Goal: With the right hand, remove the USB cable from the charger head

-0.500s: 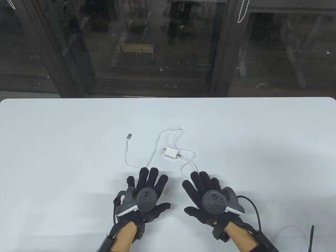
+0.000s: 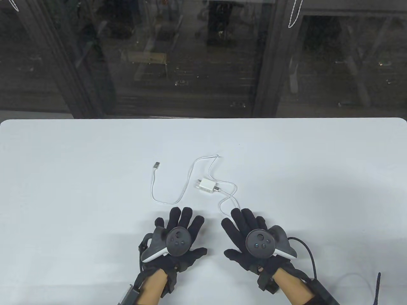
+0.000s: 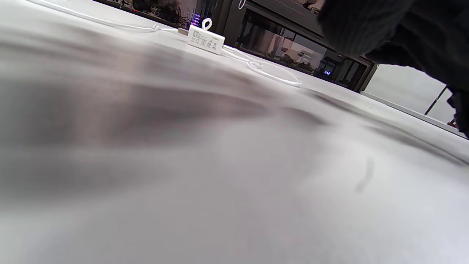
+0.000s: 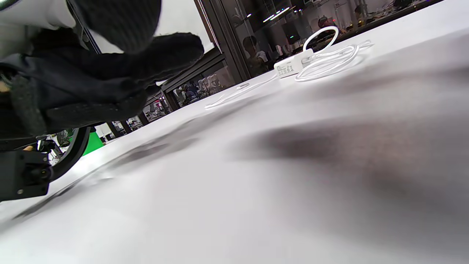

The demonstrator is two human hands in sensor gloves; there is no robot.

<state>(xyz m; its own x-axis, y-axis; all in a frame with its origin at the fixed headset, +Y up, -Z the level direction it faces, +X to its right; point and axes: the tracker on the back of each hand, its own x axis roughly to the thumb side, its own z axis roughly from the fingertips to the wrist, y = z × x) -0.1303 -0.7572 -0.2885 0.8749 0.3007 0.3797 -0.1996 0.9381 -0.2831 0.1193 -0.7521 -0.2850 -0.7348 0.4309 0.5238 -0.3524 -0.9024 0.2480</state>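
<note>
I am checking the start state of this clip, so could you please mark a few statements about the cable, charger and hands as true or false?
1. The USB cable is plugged into the charger head. True.
2. The right hand grips the charger head. False: it lies flat on the table, nearer the camera than the charger, holding nothing.
3. The cable's free USB plug lies on the table left of the charger. True.
4. The left hand pinches the cable. False: its fingers are spread, short of the cable loop.
</note>
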